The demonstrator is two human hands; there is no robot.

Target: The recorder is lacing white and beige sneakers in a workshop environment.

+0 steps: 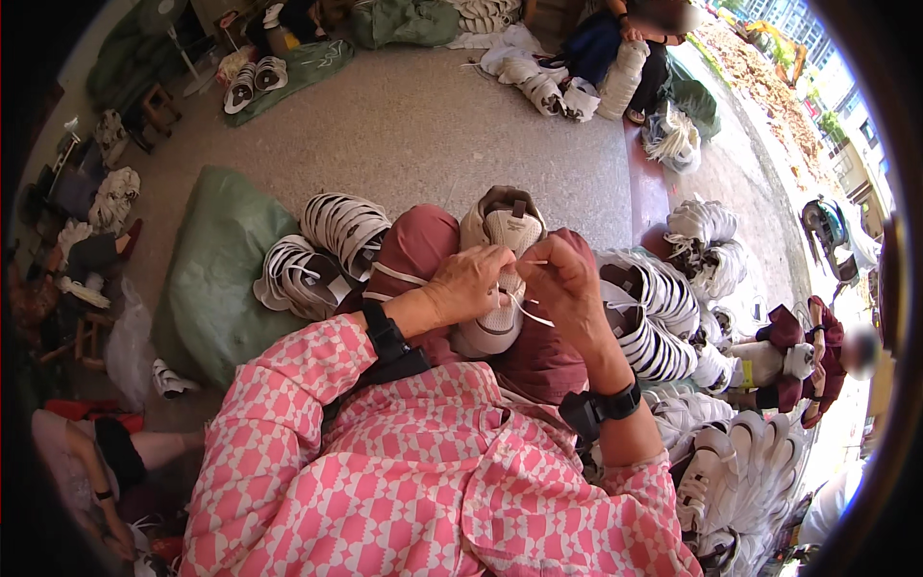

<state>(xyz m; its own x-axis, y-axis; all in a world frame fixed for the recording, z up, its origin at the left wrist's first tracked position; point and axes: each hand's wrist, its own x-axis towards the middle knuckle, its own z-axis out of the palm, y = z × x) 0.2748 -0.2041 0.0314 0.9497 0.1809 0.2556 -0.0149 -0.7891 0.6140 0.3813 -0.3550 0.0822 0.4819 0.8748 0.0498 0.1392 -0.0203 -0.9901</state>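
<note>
1. The beige shoe (510,231) sits between our knees (418,240); we judge it light, soft-topped, best held by its sides.
2. Our right hand (567,281) pinches the white lace (532,315), likely limp; our left hand (469,284) curls its fingers over the shoe, grip unclear.
3. A green sack (216,279) lies leftward.

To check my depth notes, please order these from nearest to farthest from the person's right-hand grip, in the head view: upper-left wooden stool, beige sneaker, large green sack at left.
1. Beige sneaker, at the centre.
2. Large green sack, at left.
3. Wooden stool, in the far upper left.
</note>
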